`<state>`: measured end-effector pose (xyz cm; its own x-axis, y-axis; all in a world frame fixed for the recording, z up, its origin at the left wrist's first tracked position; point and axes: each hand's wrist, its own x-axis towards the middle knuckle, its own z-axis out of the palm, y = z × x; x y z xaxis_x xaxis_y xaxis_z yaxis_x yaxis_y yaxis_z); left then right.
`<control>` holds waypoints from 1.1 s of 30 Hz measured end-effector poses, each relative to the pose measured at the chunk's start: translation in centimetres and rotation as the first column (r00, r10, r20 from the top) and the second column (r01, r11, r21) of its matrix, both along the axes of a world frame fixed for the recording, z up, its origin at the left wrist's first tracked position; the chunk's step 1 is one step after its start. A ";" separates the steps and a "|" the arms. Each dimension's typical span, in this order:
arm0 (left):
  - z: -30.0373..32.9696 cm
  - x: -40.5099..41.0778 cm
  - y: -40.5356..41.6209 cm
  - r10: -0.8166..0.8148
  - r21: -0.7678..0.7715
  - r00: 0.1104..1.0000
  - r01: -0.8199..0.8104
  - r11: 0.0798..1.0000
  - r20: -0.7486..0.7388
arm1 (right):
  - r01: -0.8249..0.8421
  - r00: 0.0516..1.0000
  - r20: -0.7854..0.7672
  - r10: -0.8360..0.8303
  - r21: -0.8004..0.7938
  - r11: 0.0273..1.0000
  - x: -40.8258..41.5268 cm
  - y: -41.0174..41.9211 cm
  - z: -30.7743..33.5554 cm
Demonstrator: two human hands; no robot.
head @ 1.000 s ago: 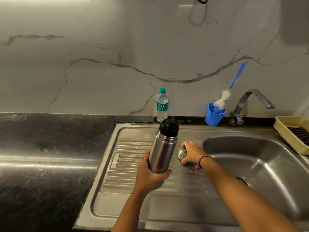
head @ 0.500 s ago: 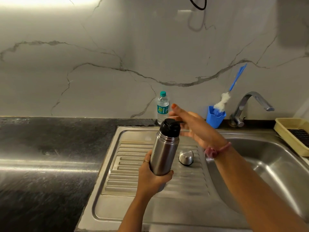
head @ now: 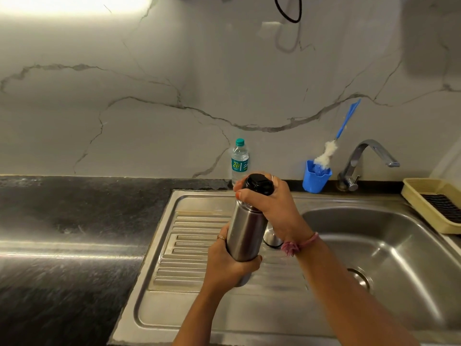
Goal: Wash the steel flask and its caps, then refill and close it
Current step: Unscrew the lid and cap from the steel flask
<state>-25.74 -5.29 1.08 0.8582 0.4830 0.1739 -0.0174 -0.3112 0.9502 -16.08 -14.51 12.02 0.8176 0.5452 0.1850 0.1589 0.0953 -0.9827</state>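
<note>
The steel flask (head: 245, 233) stands tilted slightly above the ribbed drainboard (head: 189, 248). My left hand (head: 228, 263) grips its lower body. My right hand (head: 270, 203) wraps its fingers round the black inner cap (head: 258, 184) on the flask's mouth. The steel outer cap (head: 270, 238) sits upside down on the drainboard just right of the flask, partly hidden behind my right wrist.
A sink basin (head: 389, 265) lies to the right under a tap (head: 361, 161). A blue cup (head: 315, 179) holds a bottle brush (head: 329, 151). A small water bottle (head: 239, 161) stands at the wall. A beige tray (head: 434, 203) sits far right. Black counter (head: 69, 233) lies left.
My right hand let go of the steel outer cap on the drainboard, rose to the flask's top and closed round the black cap. The left hand kept holding the flask.
</note>
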 end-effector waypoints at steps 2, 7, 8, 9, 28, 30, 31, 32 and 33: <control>0.4 0.1 0.1 -0.004 0.012 1.000 0.004 1.000 -0.005 | -0.025 0.999 0.035 0.025 0.011 1.000 0.2 -0.3 0.2; 0.9 0.2 0.3 -0.020 0.027 1.000 0.021 0.999 -0.021 | -0.077 0.997 0.034 0.075 0.049 0.996 0.9 -0.3 0.6; 1.0 0.2 0.4 -0.025 0.031 0.999 0.025 0.999 -0.024 | -0.083 0.996 0.038 0.081 0.054 0.995 0.9 -0.3 0.7; 1.3 0.2 0.5 -0.033 0.039 0.999 0.034 0.999 -0.025 | -0.086 0.995 0.048 0.083 0.056 0.995 1.0 -0.3 0.8; 1.3 0.3 1.0 -0.159 0.030 0.983 0.162 0.986 -0.096 | -0.631 0.750 0.063 0.658 -0.230 0.741 4.6 -2.1 3.5; 1.2 0.2 1.0 -0.131 0.033 0.988 0.134 0.990 -0.084 | -0.517 0.775 0.115 0.621 -0.449 0.729 4.7 -2.6 4.8; 1.2 0.2 1.1 -0.116 0.032 0.990 0.119 0.992 -0.077 | -0.436 0.776 0.158 0.611 -0.565 0.700 4.7 -2.9 5.6; 1.2 0.2 1.1 -0.102 0.030 0.992 0.104 0.994 -0.073 | -0.357 0.764 0.197 0.614 -0.664 0.657 4.6 -3.3 6.5; 1.2 0.2 1.1 -0.092 0.030 0.993 0.094 0.995 -0.071 | -0.280 0.744 0.231 0.627 -0.745 0.606 4.4 -3.6 7.4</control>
<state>-25.57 -4.18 2.24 0.9097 0.3953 0.1270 0.0176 -0.3425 0.9394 -11.73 -18.07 19.38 0.3431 0.9338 -0.1017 0.6880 -0.3235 -0.6496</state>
